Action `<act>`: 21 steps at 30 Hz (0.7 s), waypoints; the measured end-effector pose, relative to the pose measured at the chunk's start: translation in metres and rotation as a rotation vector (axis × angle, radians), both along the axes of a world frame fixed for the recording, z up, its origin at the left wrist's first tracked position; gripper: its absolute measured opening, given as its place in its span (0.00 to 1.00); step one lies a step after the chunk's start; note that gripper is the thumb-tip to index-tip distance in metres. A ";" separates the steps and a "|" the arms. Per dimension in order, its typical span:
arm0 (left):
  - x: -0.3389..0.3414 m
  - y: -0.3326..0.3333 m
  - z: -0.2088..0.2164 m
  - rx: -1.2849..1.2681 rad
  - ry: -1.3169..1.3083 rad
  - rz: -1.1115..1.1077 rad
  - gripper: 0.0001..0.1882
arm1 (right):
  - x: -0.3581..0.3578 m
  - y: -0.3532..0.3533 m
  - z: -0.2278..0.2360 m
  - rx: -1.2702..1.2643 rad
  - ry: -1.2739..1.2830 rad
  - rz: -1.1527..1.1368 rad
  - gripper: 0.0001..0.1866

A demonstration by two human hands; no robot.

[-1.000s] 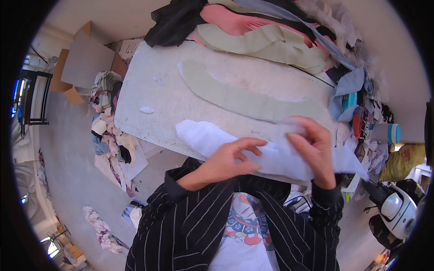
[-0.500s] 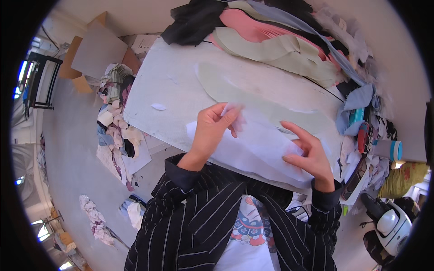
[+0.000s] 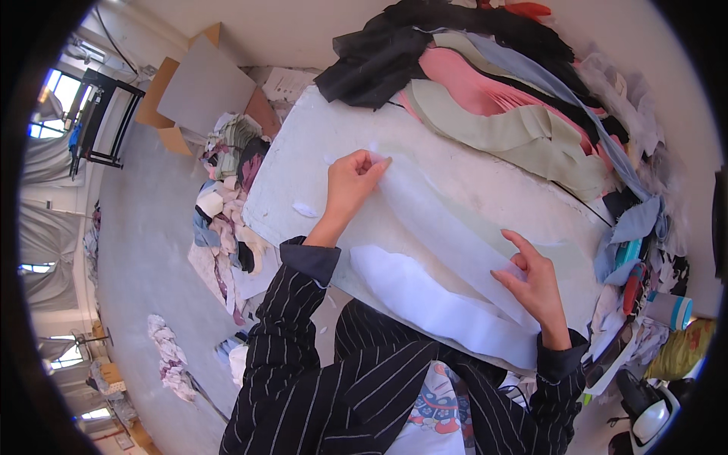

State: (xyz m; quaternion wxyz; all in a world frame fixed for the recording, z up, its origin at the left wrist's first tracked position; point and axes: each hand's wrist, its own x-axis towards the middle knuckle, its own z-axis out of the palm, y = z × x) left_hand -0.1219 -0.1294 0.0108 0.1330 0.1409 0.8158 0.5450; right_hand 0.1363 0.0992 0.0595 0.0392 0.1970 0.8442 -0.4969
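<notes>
My left hand (image 3: 354, 180) pinches the far left end of a thin, see-through white fabric strip (image 3: 432, 220) between thumb and fingers. Diagonally, the strip runs toward my right hand (image 3: 533, 280), whose thumb and index finger are spread apart over its near right end. Beneath the strip, a pale green curved fabric piece (image 3: 557, 254) lies on the white table (image 3: 296, 163), partly covered. Closer to me, a curved white fabric piece (image 3: 440, 292) rests along the table's near edge.
Layered black, pink, green and blue fabric (image 3: 500, 106) lies along the far side. Cloth scraps (image 3: 227, 205) pile up left of the table, below an open cardboard box (image 3: 205, 91). A blue and white roll (image 3: 671, 309) sits at the right. A small white scrap (image 3: 305, 209) lies on the tabletop.
My left hand has lifted the thin strip away from the white piece and moved it farther over the green one. My right hand has followed slightly, and the view has shifted.
</notes>
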 end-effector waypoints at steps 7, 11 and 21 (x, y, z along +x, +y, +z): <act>-0.023 0.009 -0.019 -0.174 0.239 0.031 0.12 | -0.019 0.008 -0.019 0.097 0.009 0.018 0.33; -0.024 0.012 -0.017 -0.283 0.313 0.041 0.12 | -0.023 0.009 -0.023 0.103 -0.033 0.025 0.32; -0.021 0.021 -0.001 -0.476 0.623 -0.038 0.17 | -0.027 0.010 -0.027 0.157 -0.018 0.069 0.33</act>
